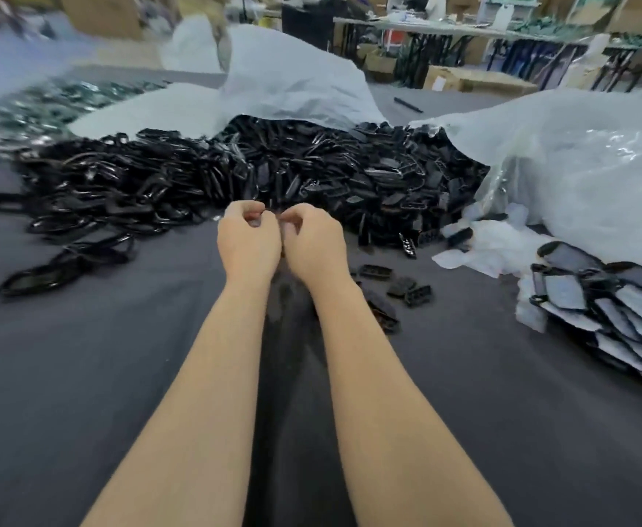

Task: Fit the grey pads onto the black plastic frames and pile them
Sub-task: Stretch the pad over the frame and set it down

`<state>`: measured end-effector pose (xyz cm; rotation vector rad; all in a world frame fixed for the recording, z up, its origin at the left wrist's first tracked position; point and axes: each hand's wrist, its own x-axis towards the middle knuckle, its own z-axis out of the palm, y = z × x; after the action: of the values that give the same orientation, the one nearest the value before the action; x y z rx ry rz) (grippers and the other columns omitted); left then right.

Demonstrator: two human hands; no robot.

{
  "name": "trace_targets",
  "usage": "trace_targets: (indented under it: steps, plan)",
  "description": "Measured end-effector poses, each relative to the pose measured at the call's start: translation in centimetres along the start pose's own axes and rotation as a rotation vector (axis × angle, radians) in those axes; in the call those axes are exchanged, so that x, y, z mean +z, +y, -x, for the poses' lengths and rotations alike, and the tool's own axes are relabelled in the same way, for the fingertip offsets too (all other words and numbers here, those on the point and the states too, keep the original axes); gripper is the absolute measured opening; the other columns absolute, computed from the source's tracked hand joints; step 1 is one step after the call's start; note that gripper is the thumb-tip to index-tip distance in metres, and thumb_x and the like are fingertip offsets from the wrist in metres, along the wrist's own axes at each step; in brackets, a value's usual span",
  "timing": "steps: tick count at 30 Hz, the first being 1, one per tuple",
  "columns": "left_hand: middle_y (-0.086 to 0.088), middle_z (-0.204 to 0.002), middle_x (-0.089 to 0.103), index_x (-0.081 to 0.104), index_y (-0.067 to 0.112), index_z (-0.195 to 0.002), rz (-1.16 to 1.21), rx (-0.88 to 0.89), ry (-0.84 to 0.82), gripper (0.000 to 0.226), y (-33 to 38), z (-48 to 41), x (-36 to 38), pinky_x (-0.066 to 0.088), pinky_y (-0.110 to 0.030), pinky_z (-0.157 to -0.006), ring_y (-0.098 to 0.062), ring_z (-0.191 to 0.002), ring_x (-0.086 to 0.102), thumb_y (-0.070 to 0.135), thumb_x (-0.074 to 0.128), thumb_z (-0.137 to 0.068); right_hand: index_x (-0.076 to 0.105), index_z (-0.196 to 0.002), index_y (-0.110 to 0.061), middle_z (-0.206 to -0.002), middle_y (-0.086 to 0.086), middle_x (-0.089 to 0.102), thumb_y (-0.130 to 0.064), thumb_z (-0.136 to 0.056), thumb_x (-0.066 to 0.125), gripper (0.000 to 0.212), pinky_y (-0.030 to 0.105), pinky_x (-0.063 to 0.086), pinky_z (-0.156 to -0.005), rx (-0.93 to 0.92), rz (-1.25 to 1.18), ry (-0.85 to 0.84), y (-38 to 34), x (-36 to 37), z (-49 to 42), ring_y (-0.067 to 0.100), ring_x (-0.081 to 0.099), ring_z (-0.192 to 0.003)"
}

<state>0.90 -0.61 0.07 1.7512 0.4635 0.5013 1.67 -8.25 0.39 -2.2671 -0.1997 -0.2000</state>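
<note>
frame heap [94,207]: loose black frames spilled from far left to centre, in easy reach as stock.
left hand [249,241]: fingers curled in, tips meeting the right's; can't tell what they pinch.
right hand [313,241]: same curl, touching the left; probably seating a pad.
loose pads [490,241]: pale, just right of the heap.
finished pile [608,310]: padded frames overlapped far right, apart from raw stock.
</note>
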Motion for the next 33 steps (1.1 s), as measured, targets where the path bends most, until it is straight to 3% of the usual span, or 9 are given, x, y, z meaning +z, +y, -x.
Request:
trace_targets:
  steps: [6,11,15,18,21,23,26,30,33]
  plan:
    - [-0.003,-0.105,0.06,0.057,0.015,-0.103,0.074,-0.064,0.054,0.015,-1.4,-3.5,-2.2,0.045,-0.031,-0.08,-0.018,-0.088,0.054,0.009,0.05,-0.092,0.039,-0.144,-0.027,-0.158,0.011,0.014,-0.015,-0.098,0.041,0.048,0.042,0.028,-0.108,0.087,0.132,-0.082,-1.5,4.0,-3.2,0.035,0.024,-0.137]
    - [0.0,-0.104,0.058,0.054,0.02,-0.101,0.113,-0.112,0.011,0.014,-1.4,-3.9,-1.3,0.045,-0.029,-0.073,-0.018,-0.088,0.056,0.011,0.048,-0.092,0.023,-0.151,-0.025,-0.159,0.011,0.009,-0.029,-0.099,0.043,0.056,0.044,0.027,-0.108,0.183,0.234,-0.103,-1.2,5.1,-5.0,0.036,0.023,-0.138]
    - [-0.006,-0.115,0.059,0.054,0.02,-0.101,0.095,-0.101,0.003,0.013,-1.4,-3.7,-0.8,0.044,-0.027,-0.073,-0.017,-0.088,0.055,0.012,0.049,-0.093,0.035,-0.144,-0.008,-0.152,0.014,0.03,-0.032,-0.099,0.045,0.052,0.041,0.031,-0.106,0.205,0.074,0.022,-1.0,4.9,-5.4,0.034,0.033,-0.135]
    - [-0.006,-0.113,0.058,0.053,0.02,-0.102,0.107,-0.088,0.004,0.012,-1.1,-3.5,-0.6,0.048,-0.033,-0.08,-0.018,-0.087,0.054,0.013,0.049,-0.094,0.052,-0.115,-0.008,-0.115,0.01,0.059,-0.022,-0.097,0.047,0.023,0.033,0.037,-0.087,0.179,-0.194,0.286,-0.4,3.7,-4.5,0.03,0.052,-0.111]
    - [0.005,-0.095,0.058,0.054,0.02,-0.103,0.126,-0.083,-0.021,0.009,-0.8,-2.8,-0.2,0.048,-0.03,-0.078,-0.016,-0.086,0.055,0.016,0.051,-0.095,0.046,-0.095,-0.013,-0.082,-0.004,0.054,-0.01,-0.095,0.05,0.006,0.029,0.043,-0.074,0.197,-0.403,0.352,0.5,1.4,-3.6,0.025,0.063,-0.089]
    - [0.004,-0.097,0.063,0.056,0.021,-0.1,0.16,-0.083,-0.097,0.006,-0.4,-1.9,0.3,0.049,-0.027,-0.076,-0.015,-0.089,0.06,0.021,0.052,-0.095,0.045,-0.094,-0.017,-0.086,-0.001,0.057,-0.005,-0.093,0.054,0.015,0.033,0.052,-0.076,0.204,-0.535,0.296,1.1,0.1,-2.9,0.02,0.068,-0.08]
    - [-0.005,-0.099,0.07,0.057,0.025,-0.09,0.185,-0.033,-0.231,0.007,0.2,0.1,1.1,0.053,-0.04,-0.088,-0.021,-0.098,0.066,0.027,0.054,-0.096,0.049,-0.09,-0.023,-0.099,0.012,0.064,-0.006,-0.091,0.06,0.02,0.038,0.056,-0.084,0.177,-0.513,0.247,2.1,-1.4,-1.3,0.021,0.07,-0.084]
    - [-0.007,-0.098,0.07,0.055,0.028,-0.095,0.191,0.031,-0.249,0.007,0.0,2.2,1.3,0.054,-0.045,-0.089,-0.02,-0.095,0.066,0.022,0.058,-0.094,0.058,-0.088,-0.025,-0.091,0.009,0.069,-0.005,-0.092,0.057,0.021,0.032,0.057,-0.077,0.118,-0.476,0.217,3.7,-3.5,0.9,0.012,0.067,-0.07]
    - [-0.006,-0.093,0.072,0.058,0.025,-0.089,0.109,0.073,-0.29,0.014,-0.5,3.2,1.3,0.059,-0.04,-0.081,-0.017,-0.089,0.069,0.012,0.057,-0.095,0.064,-0.098,-0.026,-0.091,0.005,0.069,-0.011,-0.094,0.056,0.017,0.036,0.055,-0.082,0.102,-0.381,0.214,4.6,-4.2,2.0,0.016,0.065,-0.079]
